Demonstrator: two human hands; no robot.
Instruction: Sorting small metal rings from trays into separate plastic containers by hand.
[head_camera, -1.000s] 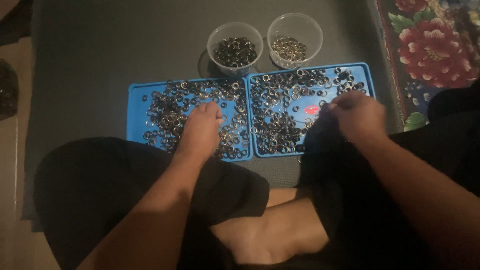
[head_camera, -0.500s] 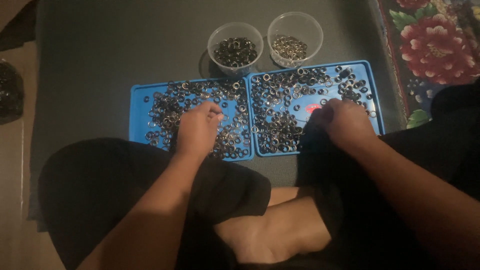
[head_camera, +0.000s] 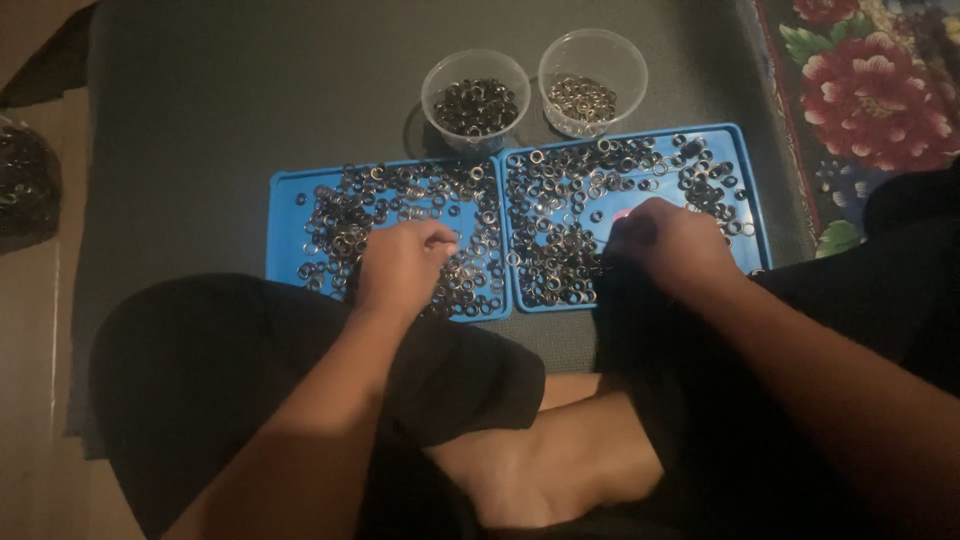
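Metal rings, small and dark with a few that glint silver, lie scattered in heaps across two blue plastic trays set side by side on a dark grey mat. On the left tray the left hand rests palm down on the rings near the front edge, its fingers curled and bunched toward the thumb; whether they pinch a ring cannot be told, since the fingertips are hidden under the hand. On the right tray the right hand sits over the middle of the pile, fingers drawn together and bent down onto the rings, and again the grip itself is out of sight. A small pink spot shows on the tray just beside that hand's knuckles. The two trays touch along their inner edges.

Behind the trays, just beyond their far rims, stand two clear round plastic cups close together. The left cup holds darker rings and the right cup holds paler, shinier ones. The person sits cross-legged in black shorts, knees reaching the near edges of the trays, a bare foot tucked between them. A floral carpet in red and green runs along the mat's right side, and a dark bag lies off the left edge
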